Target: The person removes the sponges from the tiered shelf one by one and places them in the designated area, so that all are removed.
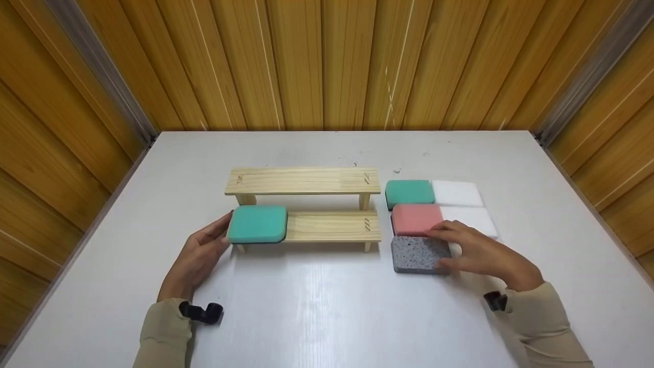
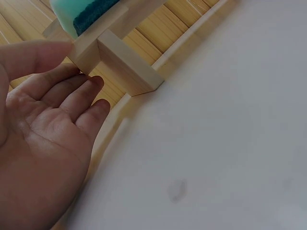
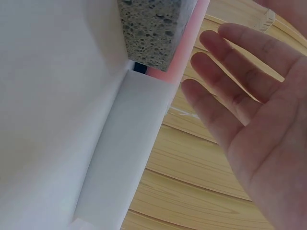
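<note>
My left hand [image 1: 202, 253] is at the left end of a two-step wooden stand [image 1: 327, 225], fingers loosely extended, fingertips right at the lower board's end. On that board lies a green sponge [image 1: 258, 224] with a darker underside. In the left wrist view, the thumb [image 2: 41, 57] overlaps the board's corner, beside a leg [image 2: 127, 64] of the stand. My right hand [image 1: 485, 253] hovers with spread fingers over the right side of a grey, pitted pumice block [image 1: 416, 254]. The right wrist view shows its palm and fingers [image 3: 216, 108] apart from the block.
Behind the pumice lie a pink sponge [image 1: 415, 219] and another green sponge [image 1: 410, 192]. Two white sponge blocks [image 1: 457, 193] sit to their right. The stand's upper board [image 1: 301, 180] is bare. Wood-panelled walls [image 1: 327, 66] border the white table [image 1: 306, 317].
</note>
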Tool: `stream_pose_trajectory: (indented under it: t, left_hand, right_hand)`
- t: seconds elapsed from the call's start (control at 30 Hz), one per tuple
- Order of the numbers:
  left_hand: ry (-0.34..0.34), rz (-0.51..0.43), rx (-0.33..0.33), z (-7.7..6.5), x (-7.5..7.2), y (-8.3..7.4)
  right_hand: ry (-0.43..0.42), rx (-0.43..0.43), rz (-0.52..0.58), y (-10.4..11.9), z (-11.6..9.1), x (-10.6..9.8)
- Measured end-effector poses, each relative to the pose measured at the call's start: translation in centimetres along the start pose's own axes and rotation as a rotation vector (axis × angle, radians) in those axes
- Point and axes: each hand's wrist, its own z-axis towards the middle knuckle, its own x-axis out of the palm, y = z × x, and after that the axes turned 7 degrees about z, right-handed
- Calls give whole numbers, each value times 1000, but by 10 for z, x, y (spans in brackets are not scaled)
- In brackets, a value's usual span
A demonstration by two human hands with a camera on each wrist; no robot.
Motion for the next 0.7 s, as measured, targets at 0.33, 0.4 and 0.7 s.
stream_pose_trajectory:
  t: [0.33, 0.4, 0.7]
  left_hand:
    - [-12, 8, -22, -1, 1, -1]
    - [-13, 1, -19, -1, 1, -1]
    - [-20, 12, -21, 1, 0, 1]
  right_hand:
    - [-102, -107, -8, 2, 2, -2]
    - [-119, -111, -7, 3, 3, -3]
    - [-185, -144, 3, 13, 11, -6]
